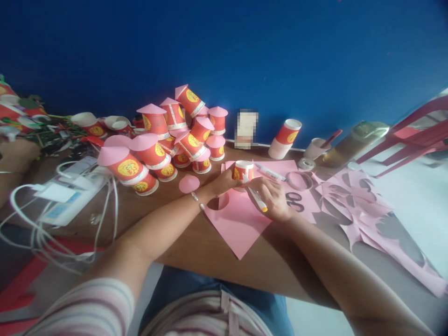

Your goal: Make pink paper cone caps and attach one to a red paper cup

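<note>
A red paper cup (248,167) stands just in from the middle of the desk's (189,242) far edge, its white rim facing up, with the left hand (224,183) closed around its near left side; I cannot tell whether its base touches the pink sheet (241,235) below. The right hand (275,198) grips a slim white pen-like tool (258,201) with a yellow end, its pale tip at the cup's side, though actual contact is too small to make out. The pink sheet points one corner at the desk's near edge, and by its left side lies a pink paper disc (189,184). Left of centre, towards the far edge, red cups with pink cone tops (164,135) lie heaped, many tilted. Further out to the left are a power strip (72,191) with white cables (114,200), some greenery (52,135) and another person's hand (17,158), blurred. To the right of the held cup, a white tube (269,172) and a wide tape roll (300,181) rest near dark scissor handles (295,201). Along the far edge on that side come two stacked cups (285,139), one leaning in the other, a small tape roll (307,164), a pale cup (315,149) and a bottle (355,143), while cut pink scraps (364,200) spread to the right edge.
</note>
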Demonstrator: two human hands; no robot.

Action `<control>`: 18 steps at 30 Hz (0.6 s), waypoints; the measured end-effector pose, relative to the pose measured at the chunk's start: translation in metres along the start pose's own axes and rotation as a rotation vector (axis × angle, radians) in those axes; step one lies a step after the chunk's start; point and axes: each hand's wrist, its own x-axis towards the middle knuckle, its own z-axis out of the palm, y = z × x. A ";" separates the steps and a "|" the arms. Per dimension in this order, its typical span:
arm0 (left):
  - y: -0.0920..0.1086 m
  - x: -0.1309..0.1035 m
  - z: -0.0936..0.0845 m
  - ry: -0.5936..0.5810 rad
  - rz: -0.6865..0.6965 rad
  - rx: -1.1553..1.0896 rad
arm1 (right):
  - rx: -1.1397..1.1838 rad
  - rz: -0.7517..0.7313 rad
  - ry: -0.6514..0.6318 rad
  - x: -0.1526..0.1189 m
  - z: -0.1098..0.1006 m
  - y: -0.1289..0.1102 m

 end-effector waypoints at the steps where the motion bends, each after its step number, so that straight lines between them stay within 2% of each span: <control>1: 0.000 0.000 0.001 -0.002 0.005 0.000 | -0.008 -0.006 0.005 0.000 0.000 0.000; 12: 0.000 -0.002 0.000 -0.055 0.009 0.125 | -0.071 -0.092 0.041 0.005 0.001 -0.004; 18: 0.001 -0.004 0.001 -0.041 -0.003 0.114 | -0.052 -0.075 0.033 0.005 0.002 -0.004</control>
